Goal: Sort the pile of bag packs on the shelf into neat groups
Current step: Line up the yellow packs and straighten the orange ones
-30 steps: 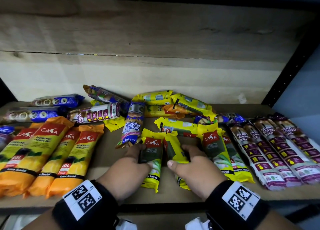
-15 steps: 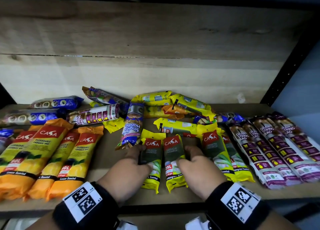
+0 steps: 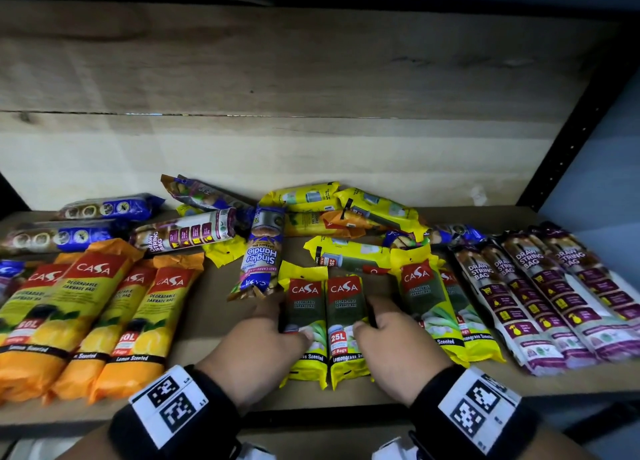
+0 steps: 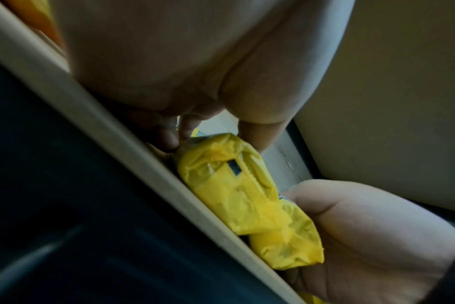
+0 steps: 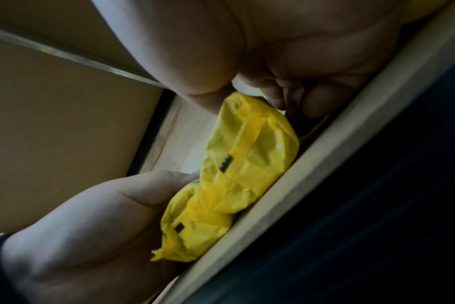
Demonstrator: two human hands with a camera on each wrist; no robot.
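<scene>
Two yellow CASA lemongrass packs lie face up, side by side, at the front middle of the wooden shelf (image 3: 214,324). My left hand (image 3: 287,324) grips the left yellow pack (image 3: 304,307), thumb on top and fingers curled round its left edge. My right hand (image 3: 367,315) grips the right yellow pack (image 3: 346,303) the same way from the right. In the left wrist view, the left yellow pack (image 4: 231,185) lies under my fingers (image 4: 169,135). In the right wrist view, the right yellow pack (image 5: 252,148) sits under my right hand.
Orange CASA packs (image 3: 86,314) lie in a row at the left. More yellow CASA packs (image 3: 422,300) and a row of draw string bag packs (image 3: 540,296) lie at the right. A mixed pile (image 3: 346,213), a Single Handle pack (image 3: 263,258) and blue packs (image 3: 104,208) lie behind.
My right hand has turned its yellow pack from its side to face up and brought it straight against the left pack. The left hand has hardly moved.
</scene>
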